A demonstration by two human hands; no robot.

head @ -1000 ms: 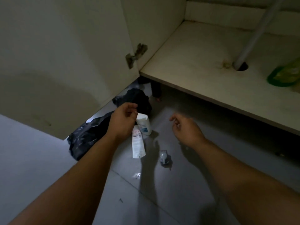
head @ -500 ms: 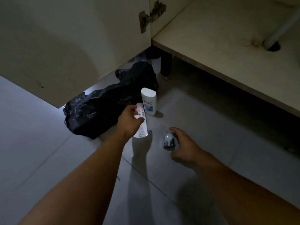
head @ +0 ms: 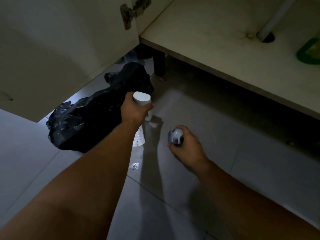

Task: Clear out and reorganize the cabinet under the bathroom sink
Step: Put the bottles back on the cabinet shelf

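Since the earlier frame, the left hand [head: 134,110] has gripped the white bottle [head: 142,101] and the right hand [head: 186,144] the small pump bottle [head: 176,137], both above the floor [head: 225,153]. A loose grip could drop either; the tube [head: 139,138] underfoot risks being crushed.

Grey tiled floor [head: 225,170], small shiny scrap [head: 135,165] on a tile, dark cabinet leg [head: 159,64] behind

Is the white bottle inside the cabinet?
No, the left hand grips the white bottle out over the floor tiles, beside the black bag in front of the cabinet shelf.
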